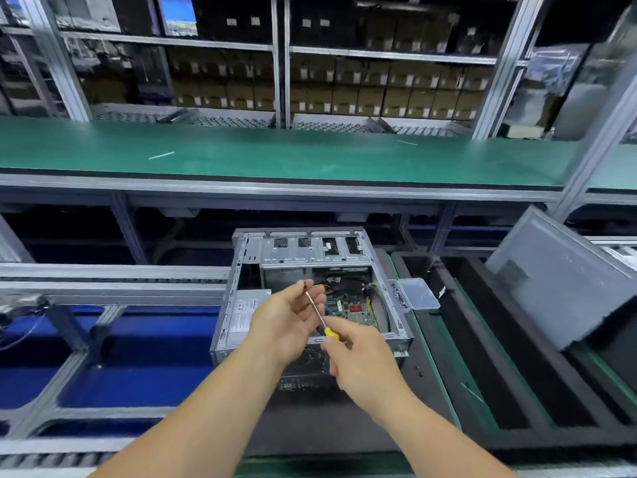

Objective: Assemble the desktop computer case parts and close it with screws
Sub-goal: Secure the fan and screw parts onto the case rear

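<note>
An open desktop computer case (241, 270) lies on its side in the middle of the view, its green motherboard (358, 312) and silver power supply (243, 312) exposed. Above the case, my right hand (362, 363) grips the yellow handle of a screwdriver (319, 312). The thin shaft points up and to the left. My left hand (286, 322) pinches the tip of that shaft between thumb and fingers. Whether a screw sits at the tip is too small to tell. A grey side panel (565, 277) leans tilted at the right.
A clear plastic screw box (418, 293) rests against the case's right edge. Black foam trays (482, 339) fill the bench to the right. A roller conveyor (103, 281) and blue bins (138, 339) lie to the left. A green shelf (275, 153) runs across behind.
</note>
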